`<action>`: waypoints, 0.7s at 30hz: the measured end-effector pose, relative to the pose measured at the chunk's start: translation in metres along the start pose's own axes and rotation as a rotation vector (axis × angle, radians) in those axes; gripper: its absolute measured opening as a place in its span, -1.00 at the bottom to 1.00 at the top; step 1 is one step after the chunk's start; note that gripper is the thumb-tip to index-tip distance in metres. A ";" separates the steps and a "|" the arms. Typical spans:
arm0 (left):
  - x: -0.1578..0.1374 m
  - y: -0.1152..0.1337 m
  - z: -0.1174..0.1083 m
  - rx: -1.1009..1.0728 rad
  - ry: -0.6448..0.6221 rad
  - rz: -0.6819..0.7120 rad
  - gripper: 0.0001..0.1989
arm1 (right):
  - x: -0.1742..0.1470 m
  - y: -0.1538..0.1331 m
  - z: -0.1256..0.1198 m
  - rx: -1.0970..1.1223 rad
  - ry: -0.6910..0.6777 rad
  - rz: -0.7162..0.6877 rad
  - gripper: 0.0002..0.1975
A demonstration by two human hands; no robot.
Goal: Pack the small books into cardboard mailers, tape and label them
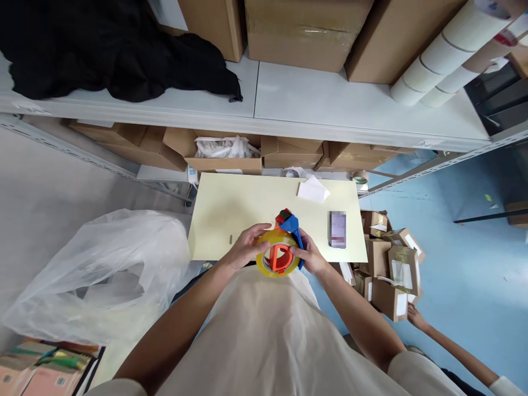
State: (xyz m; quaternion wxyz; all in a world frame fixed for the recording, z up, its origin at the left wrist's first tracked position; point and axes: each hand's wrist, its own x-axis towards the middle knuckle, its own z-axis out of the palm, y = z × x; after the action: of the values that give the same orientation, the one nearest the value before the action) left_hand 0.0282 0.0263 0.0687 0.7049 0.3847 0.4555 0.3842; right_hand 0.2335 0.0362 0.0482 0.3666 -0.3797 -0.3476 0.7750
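Note:
Both my hands hold a tape dispenser [291,224] with a blue handle, a red-orange hub and a wide roll of yellowish clear packing tape [264,263] on it. My left hand [246,246] grips the roll from its left side, thumb over the near face. On the other side, my right hand [309,253] is closed around the blue handle, thumb toward the hub. The dispenser is in front of my body, above the near edge of a pale yellow table [214,214]. A phone [337,229] and white paper [313,189] lie on that table.
A shelf [297,104] with cardboard boxes, black cloth [124,49] and white rolls [437,55] spans above the table. Left is a large plastic bag [103,275]. Small parcels [383,258] are piled at right, where another person's hand [416,317] touches one.

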 end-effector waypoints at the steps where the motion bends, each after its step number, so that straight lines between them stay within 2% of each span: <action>1: 0.002 0.004 0.001 0.067 0.011 0.010 -0.43 | -0.001 0.003 -0.001 -0.026 -0.018 -0.007 -0.48; 4: 0.005 0.009 0.007 0.217 0.039 0.004 -0.51 | -0.006 0.015 -0.004 -0.047 -0.038 -0.018 -0.50; 8: -0.001 0.002 0.016 0.208 0.018 -0.017 -0.53 | -0.010 0.029 -0.008 -0.051 -0.075 0.004 -0.50; 11: -0.007 -0.001 0.021 0.279 0.021 -0.006 -0.59 | -0.011 0.018 -0.013 -0.199 -0.138 -0.035 -0.37; 14: -0.011 0.002 0.023 0.537 0.120 0.068 -0.57 | -0.009 -0.020 -0.013 -0.549 -0.081 -0.248 -0.25; 16: -0.013 0.004 0.024 0.746 0.152 0.114 -0.54 | -0.007 -0.053 -0.006 -0.874 -0.095 -0.370 -0.33; 19: -0.016 0.007 0.022 0.943 0.133 0.139 -0.53 | 0.000 -0.091 0.011 -1.276 -0.382 -0.426 -0.50; 21: -0.018 0.009 0.020 0.998 0.116 0.143 -0.53 | 0.007 -0.100 0.019 -1.436 -0.510 -0.464 -0.63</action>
State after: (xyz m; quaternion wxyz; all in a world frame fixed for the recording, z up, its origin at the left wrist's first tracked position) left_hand 0.0403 0.0098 0.0884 0.3805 0.6830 0.5945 0.1877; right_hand 0.2451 0.0860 0.1370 0.0934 -0.2522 -0.9054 0.3285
